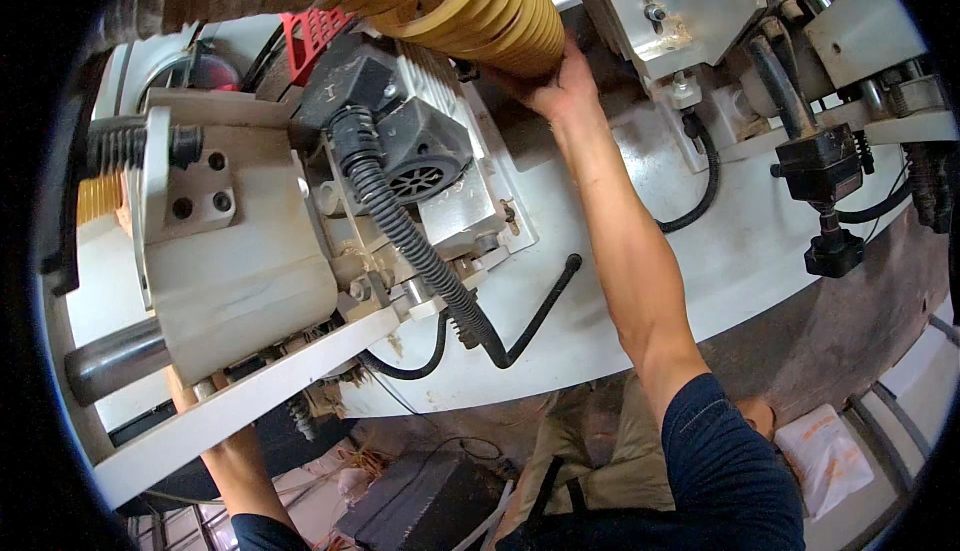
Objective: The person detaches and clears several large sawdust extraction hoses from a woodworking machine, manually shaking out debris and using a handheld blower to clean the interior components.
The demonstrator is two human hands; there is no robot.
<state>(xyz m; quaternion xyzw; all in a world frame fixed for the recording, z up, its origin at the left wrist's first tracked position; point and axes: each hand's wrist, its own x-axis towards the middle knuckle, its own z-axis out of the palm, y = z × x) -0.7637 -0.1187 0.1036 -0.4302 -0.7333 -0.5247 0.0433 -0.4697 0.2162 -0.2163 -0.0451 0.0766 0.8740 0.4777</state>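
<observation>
A thick yellow ribbed hose [480,11] arches across the top of the head view. My right hand [562,89] grips it near its lower end, thumb along the outside, with the other fingers mostly hidden behind it. At the lower left, my left forearm [240,466] reaches up behind a white metal bar [250,396] and a pale machine block [240,261]. What shows of my left hand [124,216] is a sliver of skin beside another yellow ribbed piece [98,201]; its fingers are hidden. Between my arms sits a finned motor with a black fan cover [415,183].
A black corrugated conduit [420,256] runs down from the motor to the white machine bed [560,321]. To the right are a pale metal housing [670,21] and a black adjuster with a knob [830,251]. A dark box [430,501] stands below, and a white bag [825,456] lies at lower right.
</observation>
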